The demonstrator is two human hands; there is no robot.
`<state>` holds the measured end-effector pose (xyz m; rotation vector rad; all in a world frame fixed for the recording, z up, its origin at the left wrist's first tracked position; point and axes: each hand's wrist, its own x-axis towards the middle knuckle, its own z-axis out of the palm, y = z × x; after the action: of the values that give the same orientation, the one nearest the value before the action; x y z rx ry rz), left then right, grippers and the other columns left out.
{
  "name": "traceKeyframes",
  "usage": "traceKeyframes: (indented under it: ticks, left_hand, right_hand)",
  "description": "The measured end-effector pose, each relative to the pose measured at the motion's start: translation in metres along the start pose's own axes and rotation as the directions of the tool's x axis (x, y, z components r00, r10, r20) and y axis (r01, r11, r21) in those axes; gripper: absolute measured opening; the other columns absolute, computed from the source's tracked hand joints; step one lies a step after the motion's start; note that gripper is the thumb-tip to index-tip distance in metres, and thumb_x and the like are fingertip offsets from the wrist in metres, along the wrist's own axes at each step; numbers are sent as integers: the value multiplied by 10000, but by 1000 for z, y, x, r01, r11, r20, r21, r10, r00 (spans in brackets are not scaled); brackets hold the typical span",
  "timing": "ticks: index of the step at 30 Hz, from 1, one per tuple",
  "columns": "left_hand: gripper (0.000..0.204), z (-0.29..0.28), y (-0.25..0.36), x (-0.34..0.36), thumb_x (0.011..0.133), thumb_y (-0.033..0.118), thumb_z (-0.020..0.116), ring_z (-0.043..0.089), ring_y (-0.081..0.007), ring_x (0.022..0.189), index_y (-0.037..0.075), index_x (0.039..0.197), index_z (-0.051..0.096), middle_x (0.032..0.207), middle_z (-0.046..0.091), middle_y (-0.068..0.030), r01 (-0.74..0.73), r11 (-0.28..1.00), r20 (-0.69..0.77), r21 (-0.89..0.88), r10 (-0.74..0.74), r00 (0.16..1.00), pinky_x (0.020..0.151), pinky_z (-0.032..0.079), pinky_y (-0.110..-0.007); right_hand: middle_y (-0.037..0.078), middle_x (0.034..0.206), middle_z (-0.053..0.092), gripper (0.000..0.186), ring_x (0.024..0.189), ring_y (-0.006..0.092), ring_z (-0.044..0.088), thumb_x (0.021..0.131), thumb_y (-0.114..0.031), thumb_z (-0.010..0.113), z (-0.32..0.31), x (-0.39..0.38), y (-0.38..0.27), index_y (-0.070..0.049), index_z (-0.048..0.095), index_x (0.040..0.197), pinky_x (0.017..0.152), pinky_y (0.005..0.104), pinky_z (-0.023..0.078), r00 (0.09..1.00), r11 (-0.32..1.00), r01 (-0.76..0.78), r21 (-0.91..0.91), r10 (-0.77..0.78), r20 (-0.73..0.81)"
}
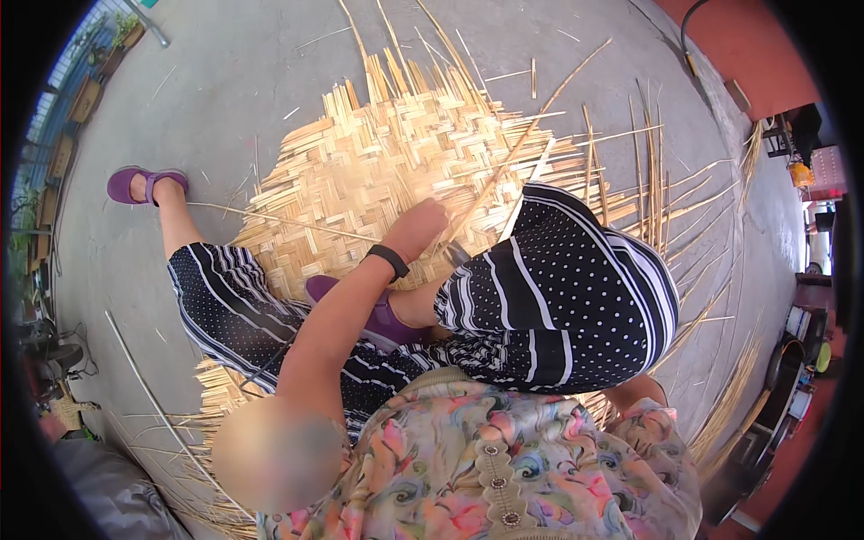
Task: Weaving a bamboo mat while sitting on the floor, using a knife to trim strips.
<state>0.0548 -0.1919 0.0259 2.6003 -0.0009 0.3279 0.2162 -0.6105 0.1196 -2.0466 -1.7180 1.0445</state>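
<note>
My left hand [419,227], with a black band at the wrist, rests low over the middle of a woven mat [351,157] of pale split bamboo. Its fingers are curled closed against the weave; what they hold, if anything, is hidden. Just to their right, a long loose bamboo strip [562,87] slants up to the far right across the mat. My right upper arm [634,394] passes behind my raised right knee, which hides my right hand. Beside that knee a small dark object [458,253] shows in part; I cannot tell its kind.
Unwoven strip ends [652,180] fan out beyond the mat's right edge. My purple shoe [382,324] rests on the mat, the other shoe [135,185] on the concrete floor [225,81]. A thin rod [148,382] lies at left. Bundled strips [729,396] and a dark pan [785,378] are at right.
</note>
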Motion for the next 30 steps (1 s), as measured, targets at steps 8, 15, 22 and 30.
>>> traceKeyframes:
  ticks: [8,15,22,30]
  left_hand:
    - [127,-2,24,-16,835,94,581,564,-280,970,84,946,641,884,595,-84,23,991,125,134,-40,991,942,447,-441]
    - [267,-11,18,-15,865,141,616,601,-341,983,61,1118,646,985,651,-153,130,972,92,-197,-114,989,985,451,-429]
    - [315,-46,-9,10,909,95,626,679,-215,1044,5,1208,662,1149,713,-128,487,676,274,-553,-405,873,922,512,-313]
    - [279,-108,-140,146,955,163,594,679,-160,925,57,1201,673,1083,720,-82,631,279,286,-724,-711,643,813,525,-303]
  right_hand:
    - [170,1131,665,560,895,338,678,817,-227,727,6,-12,9,-72,566,1330,816,412,547,999,1000,-6,-19,5,-41]
    - [172,1124,665,570,886,344,678,812,-222,729,11,-26,18,-71,562,1336,810,415,549,997,999,-15,-32,12,-75]
    - [209,916,636,908,713,381,638,729,-94,714,-53,-62,5,-51,281,1526,642,441,535,898,907,-411,-93,385,-213]
    - [10,943,483,788,710,108,470,834,1,507,-157,32,6,-85,244,1571,632,235,435,325,835,2,551,520,-790]
